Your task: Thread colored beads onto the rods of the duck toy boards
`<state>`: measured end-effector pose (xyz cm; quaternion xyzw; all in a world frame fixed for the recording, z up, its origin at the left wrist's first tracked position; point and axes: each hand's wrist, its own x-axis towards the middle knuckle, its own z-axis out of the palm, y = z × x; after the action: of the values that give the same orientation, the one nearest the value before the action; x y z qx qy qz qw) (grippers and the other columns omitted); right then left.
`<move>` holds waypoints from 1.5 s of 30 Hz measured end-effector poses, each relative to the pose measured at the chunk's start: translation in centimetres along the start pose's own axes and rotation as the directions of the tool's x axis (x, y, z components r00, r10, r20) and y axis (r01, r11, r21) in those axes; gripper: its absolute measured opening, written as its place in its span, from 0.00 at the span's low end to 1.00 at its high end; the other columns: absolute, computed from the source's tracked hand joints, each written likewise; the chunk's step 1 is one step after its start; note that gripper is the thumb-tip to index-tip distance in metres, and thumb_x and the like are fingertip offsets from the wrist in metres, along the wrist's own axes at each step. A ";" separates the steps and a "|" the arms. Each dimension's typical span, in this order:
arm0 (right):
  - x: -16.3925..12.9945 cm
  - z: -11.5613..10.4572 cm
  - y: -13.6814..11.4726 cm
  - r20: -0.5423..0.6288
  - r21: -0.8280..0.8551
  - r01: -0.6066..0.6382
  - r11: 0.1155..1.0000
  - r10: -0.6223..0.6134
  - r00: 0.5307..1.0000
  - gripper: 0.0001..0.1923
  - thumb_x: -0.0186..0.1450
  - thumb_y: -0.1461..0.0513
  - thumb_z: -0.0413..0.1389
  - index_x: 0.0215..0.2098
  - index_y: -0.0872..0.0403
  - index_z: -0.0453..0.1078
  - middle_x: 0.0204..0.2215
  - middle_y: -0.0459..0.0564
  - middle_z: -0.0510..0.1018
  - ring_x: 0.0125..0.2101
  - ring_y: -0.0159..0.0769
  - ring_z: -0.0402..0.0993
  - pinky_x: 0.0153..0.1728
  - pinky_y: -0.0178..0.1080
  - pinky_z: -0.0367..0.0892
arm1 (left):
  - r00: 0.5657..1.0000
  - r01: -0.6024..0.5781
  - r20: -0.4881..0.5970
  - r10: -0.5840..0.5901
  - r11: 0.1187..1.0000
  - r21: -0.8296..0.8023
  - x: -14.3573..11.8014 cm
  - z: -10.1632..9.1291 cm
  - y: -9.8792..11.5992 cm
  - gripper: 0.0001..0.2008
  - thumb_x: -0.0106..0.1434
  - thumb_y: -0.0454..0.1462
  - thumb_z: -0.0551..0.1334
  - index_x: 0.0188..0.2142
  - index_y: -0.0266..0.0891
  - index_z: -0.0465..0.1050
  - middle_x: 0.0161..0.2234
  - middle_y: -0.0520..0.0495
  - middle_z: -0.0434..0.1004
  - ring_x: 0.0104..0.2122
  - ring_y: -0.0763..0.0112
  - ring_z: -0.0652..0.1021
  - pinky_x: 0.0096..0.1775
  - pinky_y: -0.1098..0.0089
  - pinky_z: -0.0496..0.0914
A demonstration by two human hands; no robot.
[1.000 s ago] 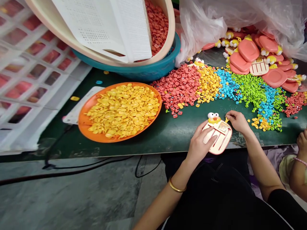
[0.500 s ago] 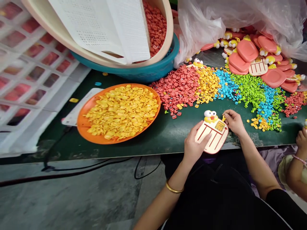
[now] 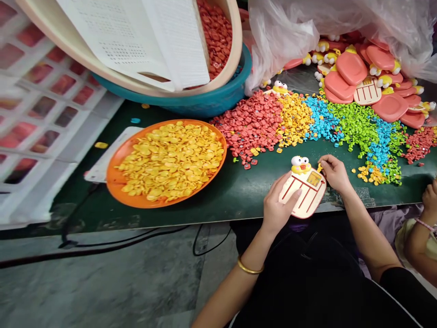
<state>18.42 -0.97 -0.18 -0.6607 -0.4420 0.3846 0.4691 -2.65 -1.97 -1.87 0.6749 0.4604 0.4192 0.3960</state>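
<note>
My left hand (image 3: 278, 207) grip clamps the duck toy board (image 3: 303, 191); right hand (image 3: 332, 172) pinches a yellow piece (image 3: 319, 168) at its corner. One tile fitted, remaining slots look empty.

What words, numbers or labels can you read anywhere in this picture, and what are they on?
None can be read.
White perforated sheet in the beige basin: only rows of holes, no print.
Duck toy board held by the left hand and right hand: a small yellowish square panel, too small to tell if it bears text.
Pink toy backs: plain.
</note>
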 end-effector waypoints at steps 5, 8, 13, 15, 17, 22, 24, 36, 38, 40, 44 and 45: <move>0.2 -0.3 0.1 0.032 -0.075 0.040 0.996 -0.038 0.999 0.10 0.63 0.54 0.51 0.33 0.51 0.68 0.23 0.42 0.66 0.23 0.31 0.59 0.26 0.34 0.56 | 1.000 -0.023 -0.002 0.023 1.000 -0.001 0.0 0.0 -0.1 0.25 0.64 0.46 0.66 0.58 0.41 0.70 0.55 0.42 0.75 0.53 0.61 0.77 0.57 0.60 0.71; 0.4 -0.3 0.2 0.021 -0.091 0.047 0.995 -0.045 0.999 0.10 0.63 0.55 0.50 0.33 0.51 0.68 0.24 0.43 0.68 0.24 0.31 0.61 0.27 0.34 0.57 | 1.000 -0.029 -0.002 0.029 0.999 0.013 0.0 0.0 -0.1 0.25 0.64 0.46 0.65 0.59 0.41 0.70 0.55 0.41 0.75 0.53 0.60 0.77 0.57 0.60 0.72; 0.7 -0.3 0.6 0.027 -0.105 0.058 0.993 -0.056 0.998 0.10 0.63 0.56 0.50 0.33 0.52 0.70 0.26 0.44 0.72 0.26 0.32 0.64 0.29 0.35 0.60 | 0.999 -0.050 -0.006 0.050 0.997 0.064 0.0 0.2 0.0 0.24 0.66 0.47 0.63 0.59 0.41 0.69 0.55 0.41 0.74 0.54 0.60 0.77 0.56 0.60 0.72; 1.3 -0.4 0.6 0.048 -0.129 0.080 0.988 -0.074 0.996 0.10 0.63 0.56 0.50 0.34 0.52 0.70 0.27 0.45 0.73 0.26 0.33 0.65 0.30 0.35 0.61 | 0.996 -0.082 -0.006 0.084 0.989 0.120 -0.2 0.5 0.1 0.25 0.68 0.46 0.61 0.61 0.40 0.66 0.56 0.39 0.73 0.55 0.60 0.75 0.57 0.59 0.71; 2.4 -0.7 0.3 0.094 -0.180 0.124 0.976 -0.108 0.990 0.10 0.64 0.58 0.50 0.34 0.53 0.71 0.28 0.45 0.75 0.28 0.33 0.67 0.31 0.35 0.62 | 0.988 -0.154 0.032 0.150 0.962 0.225 -0.4 0.9 0.3 0.26 0.69 0.46 0.59 0.63 0.38 0.63 0.60 0.35 0.68 0.59 0.56 0.71 0.60 0.55 0.67; 5.1 -1.4 -0.8 0.210 -0.450 0.246 0.858 -0.166 0.963 0.08 0.63 0.64 0.52 0.32 0.53 0.74 0.31 0.49 0.77 0.34 0.37 0.72 0.40 0.38 0.65 | 0.949 -0.303 0.220 0.224 0.837 0.455 -0.5 1.5 0.9 0.25 0.71 0.46 0.56 0.63 0.37 0.64 0.68 0.34 0.57 0.67 0.47 0.58 0.63 0.47 0.59; 5.5 -1.4 -1.3 0.155 -0.525 0.282 0.803 -0.236 0.959 0.08 0.64 0.64 0.53 0.33 0.53 0.75 0.35 0.52 0.77 0.38 0.39 0.72 0.43 0.40 0.65 | 0.918 -0.372 0.318 0.237 0.794 0.482 -0.4 1.6 1.2 0.22 0.72 0.43 0.52 0.62 0.40 0.65 0.67 0.38 0.61 0.67 0.51 0.59 0.64 0.49 0.57; 7.6 10.6 -8.1 0.576 -0.538 0.631 0.559 -0.303 0.759 0.14 0.69 0.67 0.52 0.47 0.52 0.77 0.43 0.54 0.77 0.45 0.41 0.71 0.46 0.39 0.64 | 0.947 -0.271 0.303 0.109 0.777 0.568 -0.6 2.7 3.2 0.20 0.73 0.43 0.51 0.59 0.42 0.69 0.60 0.39 0.70 0.60 0.52 0.68 0.52 0.55 0.68; 7.7 11.9 -8.8 0.639 -0.584 0.658 0.476 -0.232 0.734 0.16 0.68 0.69 0.51 0.49 0.54 0.76 0.44 0.57 0.76 0.46 0.43 0.70 0.44 0.39 0.64 | 0.938 -0.294 0.320 0.131 0.790 0.538 -0.5 2.0 2.7 0.18 0.73 0.41 0.52 0.58 0.44 0.71 0.59 0.41 0.71 0.60 0.54 0.68 0.54 0.55 0.66; 7.8 12.2 -8.8 0.649 -0.638 0.652 0.409 -0.171 0.742 0.17 0.67 0.71 0.50 0.49 0.57 0.76 0.44 0.59 0.76 0.46 0.43 0.70 0.43 0.39 0.64 | 0.935 -0.302 0.327 0.139 0.796 0.524 -0.4 1.3 2.3 0.18 0.72 0.41 0.53 0.57 0.44 0.71 0.60 0.42 0.71 0.60 0.55 0.67 0.56 0.55 0.64; 8.0 10.7 -7.5 0.617 -0.698 0.626 0.347 -0.153 0.772 0.15 0.68 0.70 0.49 0.44 0.56 0.77 0.43 0.57 0.76 0.43 0.41 0.71 0.40 0.37 0.63 | 0.939 -0.291 0.318 0.132 0.798 0.528 -0.6 1.0 2.0 0.20 0.72 0.42 0.54 0.61 0.44 0.68 0.63 0.42 0.67 0.59 0.55 0.67 0.56 0.54 0.62; 8.1 10.3 -7.1 0.614 -0.702 0.626 0.340 -0.157 0.773 0.14 0.68 0.69 0.50 0.43 0.55 0.77 0.42 0.56 0.77 0.43 0.40 0.71 0.39 0.37 0.62 | 0.941 -0.287 0.312 0.132 0.798 0.530 -0.7 1.1 2.0 0.21 0.72 0.42 0.54 0.62 0.44 0.67 0.63 0.42 0.67 0.59 0.55 0.67 0.56 0.54 0.62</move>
<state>9.87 10.81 3.16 -0.5653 -0.8177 0.1064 0.0223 -1.22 -3.28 -0.53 0.8578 0.4299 0.2125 0.1846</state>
